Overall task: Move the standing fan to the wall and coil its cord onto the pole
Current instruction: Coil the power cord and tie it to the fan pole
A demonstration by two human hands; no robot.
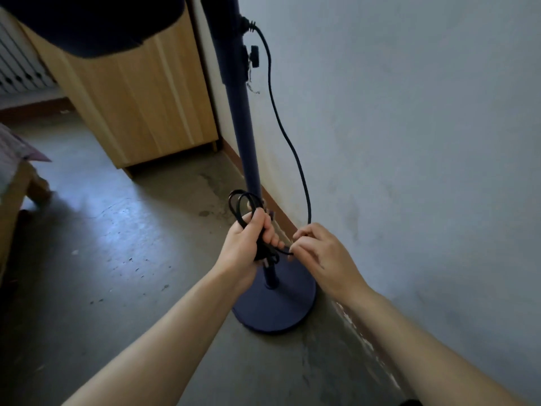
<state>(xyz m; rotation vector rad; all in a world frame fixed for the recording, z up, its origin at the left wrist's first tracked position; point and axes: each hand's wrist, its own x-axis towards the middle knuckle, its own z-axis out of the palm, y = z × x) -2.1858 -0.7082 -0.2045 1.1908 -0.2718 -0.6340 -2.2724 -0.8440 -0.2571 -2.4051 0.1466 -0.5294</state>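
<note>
A dark blue standing fan stands close to the pale wall [409, 142]; its pole [244, 118] rises from a round base [281, 309] on the floor. The black cord [288, 142] leaves the pole near the top and hangs down in a long curve along the wall. My left hand [248, 244] is closed around a bundle of cord loops just in front of the lower pole, with loops sticking up above the fist. My right hand [319, 250] pinches the cord strand right beside it, near the skirting.
A light wooden cabinet [137, 106] stands against the wall behind the fan. A bed corner with a wooden leg [26, 177] is at the left. The fan's dark head [96, 22] fills the top left. The floor is bare grey concrete [117, 244].
</note>
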